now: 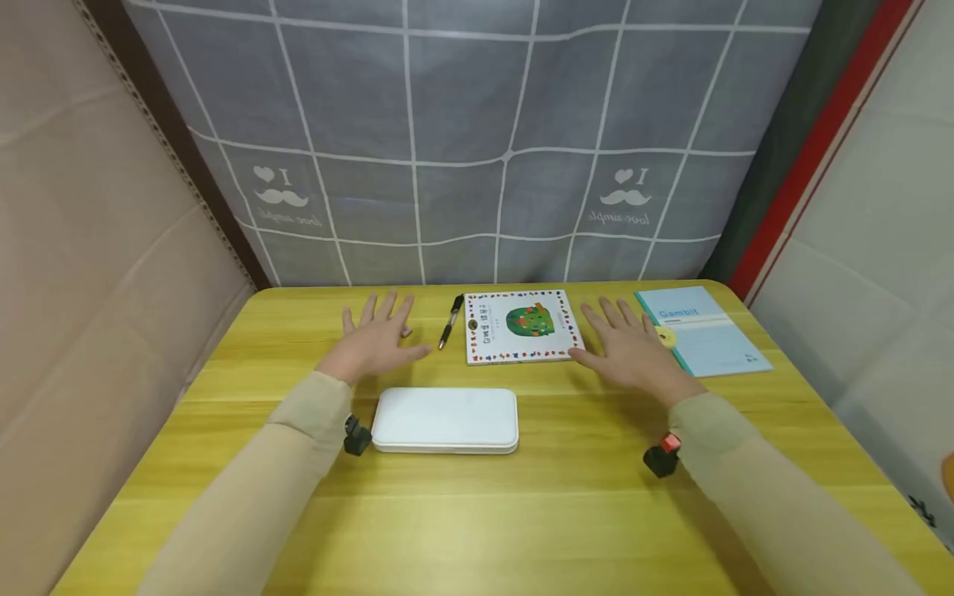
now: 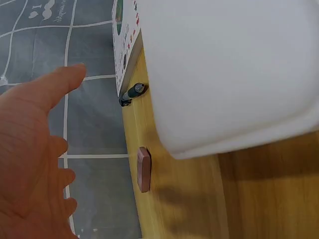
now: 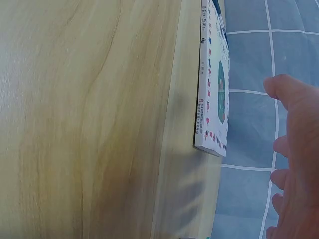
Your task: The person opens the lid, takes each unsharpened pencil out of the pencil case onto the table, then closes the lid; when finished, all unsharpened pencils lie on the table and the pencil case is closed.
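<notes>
My left hand [image 1: 376, 341] is held above the table with its fingers spread, holding nothing. Close to it are a white case [image 1: 445, 420], a black pen [image 1: 451, 321] and a small pinkish block [image 2: 143, 169], which the hand mostly hides in the head view. My right hand [image 1: 629, 348], its fingers also spread, holds nothing. It hovers between a white book [image 1: 522, 327] with a green picture on its cover and a light blue notebook [image 1: 704, 331]. A round yellow thing [image 1: 666, 336] lies at the notebook's left edge, partly behind the right hand.
The yellow wood-grain table [image 1: 477, 530] carries all these things. A grey checked cloth [image 1: 462, 199] hangs along its far edge. Pale sheets [image 1: 112, 273] close off the left side, and a white wall [image 1: 872, 273] stands on the right.
</notes>
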The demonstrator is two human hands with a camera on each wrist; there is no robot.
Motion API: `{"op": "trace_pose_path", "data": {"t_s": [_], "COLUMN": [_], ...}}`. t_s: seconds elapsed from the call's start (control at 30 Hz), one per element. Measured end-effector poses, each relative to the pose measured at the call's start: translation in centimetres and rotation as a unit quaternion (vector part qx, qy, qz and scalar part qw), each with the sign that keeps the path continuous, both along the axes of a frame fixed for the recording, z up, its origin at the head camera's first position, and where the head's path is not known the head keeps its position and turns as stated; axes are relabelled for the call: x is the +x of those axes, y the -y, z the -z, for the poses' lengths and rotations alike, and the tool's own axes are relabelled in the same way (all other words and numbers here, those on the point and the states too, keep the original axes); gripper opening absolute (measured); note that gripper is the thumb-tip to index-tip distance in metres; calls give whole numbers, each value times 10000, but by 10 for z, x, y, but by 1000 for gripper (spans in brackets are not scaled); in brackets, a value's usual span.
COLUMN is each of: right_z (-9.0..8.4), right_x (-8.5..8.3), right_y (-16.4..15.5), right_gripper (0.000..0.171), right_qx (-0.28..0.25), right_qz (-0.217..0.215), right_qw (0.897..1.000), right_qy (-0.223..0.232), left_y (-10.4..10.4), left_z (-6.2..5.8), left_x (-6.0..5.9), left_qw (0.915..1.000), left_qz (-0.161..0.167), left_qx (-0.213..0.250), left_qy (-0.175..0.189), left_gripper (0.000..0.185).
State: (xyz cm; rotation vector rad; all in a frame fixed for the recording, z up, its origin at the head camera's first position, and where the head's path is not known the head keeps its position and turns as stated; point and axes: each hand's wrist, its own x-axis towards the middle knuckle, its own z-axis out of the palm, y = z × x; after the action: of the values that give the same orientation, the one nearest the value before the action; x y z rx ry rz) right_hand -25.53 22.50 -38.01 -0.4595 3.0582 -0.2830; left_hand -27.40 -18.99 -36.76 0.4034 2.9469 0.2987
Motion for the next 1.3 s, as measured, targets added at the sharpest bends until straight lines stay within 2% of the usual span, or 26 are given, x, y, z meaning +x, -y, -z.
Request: {"op": "trace_pose_path", "data": {"t_s": [0.07, 0.17, 0.37, 0.5, 0.57, 0.63, 0.8, 1.0, 1.1, 1.23, 1.3], "right_z": [2, 6, 10, 11, 12, 15, 26, 36, 36, 32, 31], "right_x": [1, 1, 4, 9, 13, 16, 24, 37, 44, 53, 57], "right_y": [-1, -1, 1, 3, 5, 7, 19, 37, 50, 66, 72], "right_gripper": [92, 90, 88, 85, 83, 82, 79, 78, 79, 81, 80], "right_qx": [-30, -44, -75, -308, -439, -563, -722, -875, -941, -1062, -1010], "right_qz": [-10, -37, -142, -529, -772, -994, -1441, -1792, -2129, -2565, -2656], "right_qw": [10000, 10000, 9999, 9981, 9960, 9934, 9869, 9799, 9725, 9606, 9587], "right_qy": [-25, -3, -20, -24, -47, -75, -61, 5, 9, 131, 142], "left_y": [4, 18, 50, 59, 59, 58, 54, 48, 45, 41, 39], "left_z": [-1, 3, 19, 27, 30, 33, 40, 43, 43, 43, 43], "left_x": [5, 20, 52, 69, 76, 81, 89, 90, 90, 88, 87], "left_qw": [9999, 9990, 9932, 9811, 9749, 9714, 9732, 9743, 9737, 9749, 9760], "left_qz": [36, 144, 647, 1034, 1162, 1268, 1300, 1349, 1378, 1476, 1510], "left_qx": [138, 390, 915, 1618, 1812, 1869, 1754, 1689, 1709, 1611, 1540], "left_qy": [-49, -169, -307, 228, 561, 733, 720, 627, 610, 424, 303], "left_gripper": [105, 99, 84, 82, 85, 90, 103, 111, 114, 109, 104]}}
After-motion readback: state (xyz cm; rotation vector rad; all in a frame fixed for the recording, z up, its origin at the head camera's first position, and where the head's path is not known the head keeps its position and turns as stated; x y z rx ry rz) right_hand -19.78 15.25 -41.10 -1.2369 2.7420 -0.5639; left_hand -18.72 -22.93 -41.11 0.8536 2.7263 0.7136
